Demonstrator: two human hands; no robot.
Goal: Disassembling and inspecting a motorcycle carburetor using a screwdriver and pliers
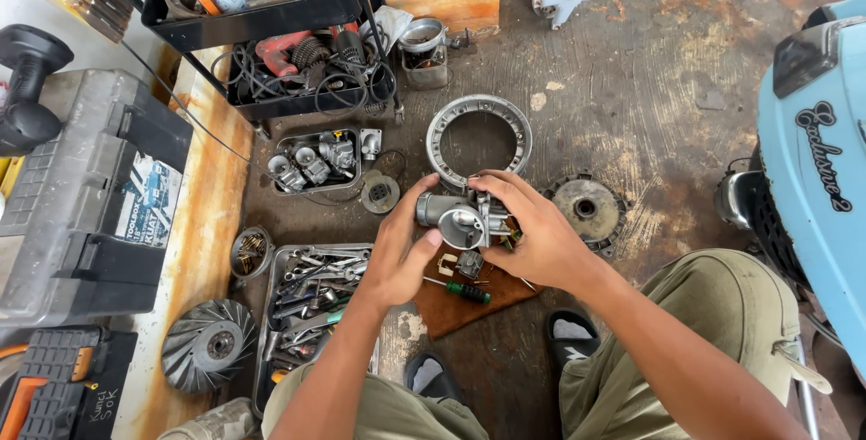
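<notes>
Near the centre of the frame, both hands cradle a small metal carburetor (pixel 460 214) above a brown board (pixel 469 300) on the stained workshop floor. The left hand (pixel 397 255) comes up from the lower middle and props the body from below and the side, its thumb pressed against the round intake mouth and its fingers curled behind; that grip seems meant to keep the part steady and facing up. The right hand (pixel 532 237) arches over from the right, fingers bent and bunched on the top and far side of the carburetor, apparently working some small fitting there, though the fingertips' exact hold is hidden.

Just below the hands, a green-handled screwdriver (pixel 462 291) lies on the board beside 1 small dark part, within easy reach. Just above the hands lies a grey metal ring (pixel 478 138). A tray of wrenches (pixel 311 300) sits at lower left, and a smaller tray with other carburetor parts (pixel 317 162) at upper left. A round clutch-like disc (pixel 585 208) rests to the right.
</notes>
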